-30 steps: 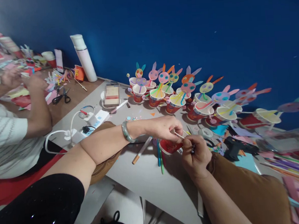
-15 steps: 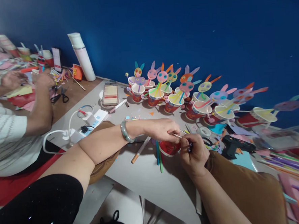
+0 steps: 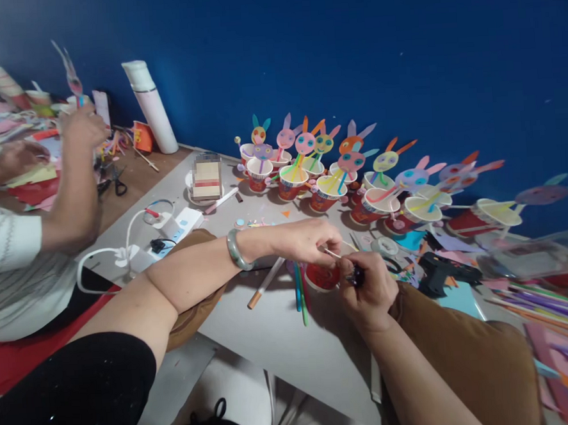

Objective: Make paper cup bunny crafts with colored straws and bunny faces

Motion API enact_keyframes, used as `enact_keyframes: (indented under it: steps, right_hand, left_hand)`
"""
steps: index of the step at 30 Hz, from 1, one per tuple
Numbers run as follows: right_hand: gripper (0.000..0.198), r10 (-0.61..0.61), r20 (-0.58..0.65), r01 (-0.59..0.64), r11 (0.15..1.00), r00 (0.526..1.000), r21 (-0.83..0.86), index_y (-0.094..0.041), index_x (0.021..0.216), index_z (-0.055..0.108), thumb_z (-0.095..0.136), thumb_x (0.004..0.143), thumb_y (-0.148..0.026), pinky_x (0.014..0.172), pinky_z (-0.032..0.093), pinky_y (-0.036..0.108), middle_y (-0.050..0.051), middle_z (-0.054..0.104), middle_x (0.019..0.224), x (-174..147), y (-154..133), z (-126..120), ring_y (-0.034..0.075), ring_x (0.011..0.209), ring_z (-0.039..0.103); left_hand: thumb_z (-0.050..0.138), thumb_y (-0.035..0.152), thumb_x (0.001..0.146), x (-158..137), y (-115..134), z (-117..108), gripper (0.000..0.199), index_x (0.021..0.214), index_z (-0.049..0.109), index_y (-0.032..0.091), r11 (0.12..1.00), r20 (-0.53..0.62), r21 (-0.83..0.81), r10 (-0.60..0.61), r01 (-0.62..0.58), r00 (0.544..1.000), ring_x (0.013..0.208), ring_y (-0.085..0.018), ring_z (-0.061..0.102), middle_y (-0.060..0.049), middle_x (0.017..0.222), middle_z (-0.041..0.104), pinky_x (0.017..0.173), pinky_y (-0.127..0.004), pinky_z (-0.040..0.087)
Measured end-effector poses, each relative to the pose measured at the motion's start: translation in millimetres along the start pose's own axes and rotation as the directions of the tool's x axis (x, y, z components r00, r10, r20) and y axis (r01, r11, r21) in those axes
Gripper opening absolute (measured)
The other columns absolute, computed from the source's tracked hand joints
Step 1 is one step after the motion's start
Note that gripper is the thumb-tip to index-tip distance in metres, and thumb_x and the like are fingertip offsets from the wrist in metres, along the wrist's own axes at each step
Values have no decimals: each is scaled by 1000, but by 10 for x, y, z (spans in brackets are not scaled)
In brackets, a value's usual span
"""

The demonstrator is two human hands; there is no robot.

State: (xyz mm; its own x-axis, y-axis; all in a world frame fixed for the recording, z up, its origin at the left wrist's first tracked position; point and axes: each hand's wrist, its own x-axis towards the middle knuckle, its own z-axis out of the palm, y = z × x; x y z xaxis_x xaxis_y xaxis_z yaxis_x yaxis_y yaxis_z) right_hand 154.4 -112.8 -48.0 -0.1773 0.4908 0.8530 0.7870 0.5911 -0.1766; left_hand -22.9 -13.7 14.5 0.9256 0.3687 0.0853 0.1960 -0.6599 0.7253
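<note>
My left hand point(image 3: 312, 241), a jade-like bangle on its wrist, pinches a thin pale stick point(image 3: 333, 254) between thumb and fingertips. The stick reaches across to my right hand point(image 3: 370, 287), whose fingers are closed around a small dark, shiny object point(image 3: 356, 274); its kind is not clear. Below both hands is a red paper cup point(image 3: 321, 277), partly covered by them. Blue and green straws or pens point(image 3: 302, 295) lie close to the cup's left side. Farther left, a white pen-like stick with a tan end point(image 3: 266, 283) rests on the table.
Behind my hands stand several paper cups point(image 3: 326, 194) with colourful rabbit-faced figures. A black glue gun point(image 3: 444, 273) and a brown cushion point(image 3: 460, 349) are at right. Left are a power strip point(image 3: 181, 225), a white bottle point(image 3: 151, 108) and a co-worker's raised hand point(image 3: 83, 125).
My left fingers have lifted slightly, showing more of the pale stick. The co-worker's hand has risen, holding up a rabbit-eared figure. The view has shifted slightly.
</note>
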Motion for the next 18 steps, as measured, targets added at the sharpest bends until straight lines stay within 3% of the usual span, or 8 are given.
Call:
enact_keyframes:
  steps: [9, 18]
  right_hand:
    - [18, -48, 20, 47, 998, 999, 42, -23, 98, 58, 63, 88, -9, 63, 48, 27, 1, 67, 81, 5, 10, -3, 16, 70, 64]
    - [15, -44, 27, 44, 999, 999, 22, -24, 99, 59, 62, 90, -12, 60, 52, 30, 2, 68, 80, -3, 11, 5, 17, 68, 66]
  left_hand:
    - [73, 47, 86, -5, -5, -25, 37, 71, 65, 14, 997, 2, -19, 73, -73, 997, 72, -13, 57, -6, 81, 67, 67, -27, 38]
    - [71, 27, 84, 9, -14, 18, 24, 65, 61, 15, 995, 32, -14, 97, -96, 995, 64, -12, 50, -1, 69, 60, 63, -27, 35]
